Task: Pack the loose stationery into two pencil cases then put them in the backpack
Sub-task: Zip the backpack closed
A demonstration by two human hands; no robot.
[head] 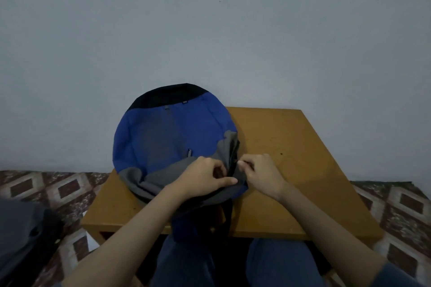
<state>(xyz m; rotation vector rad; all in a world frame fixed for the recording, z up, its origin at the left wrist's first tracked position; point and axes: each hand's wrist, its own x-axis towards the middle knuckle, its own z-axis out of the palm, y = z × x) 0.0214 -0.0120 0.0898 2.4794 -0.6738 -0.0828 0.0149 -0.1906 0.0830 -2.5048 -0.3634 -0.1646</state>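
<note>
Backpack lies flat on the left half of a low wooden table, its rounded far end hanging past the table's back edge toward a plain pale wall. It is soft cloth: blue over most of the body, a black band across the far end, grey panels along the near and right edge, where the fabric bunches into folds. Two small zipper pulls show on the blue face. Dark straps trail off the near table edge.

Both hands sit close together at the bag's near right edge. The left hand rests on the grey cloth, fingers curled, thumb stretched out toward the right hand, seeming to grip a fold. The right hand is just beside it, fingertips pinched at the dark seam; whether a zipper pull is between them I cannot tell.

The tabletop is smooth, orange-brown, with a few dark specks. Below it, blue-trousered knees and a rug of brown and cream diamonds.
</note>
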